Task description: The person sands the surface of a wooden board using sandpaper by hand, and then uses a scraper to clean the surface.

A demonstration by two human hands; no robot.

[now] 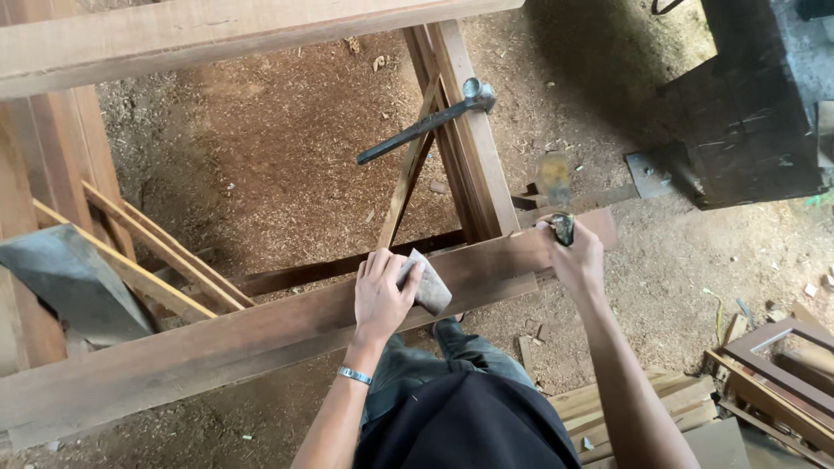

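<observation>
My left hand (382, 291) presses a small grey block, likely sandpaper (426, 282), flat on a long wooden plank (217, 343) that runs across the frame. My right hand (575, 256) grips the handle of a tool (556, 187) with a blurred flat head, held upright at the plank's right end. A hammer (430, 122) with a dark handle and a metal head lies on the upright wooden rail (473, 156) farther away. A metal bracelet sits on my left wrist.
Sawdust covers the floor (287, 165). Thin wooden slats (161, 256) lean at the left beside a grey slab (69, 282). A dark wooden box (747, 122) stands at the upper right. Wooden frames and boards (773, 382) lie at the lower right.
</observation>
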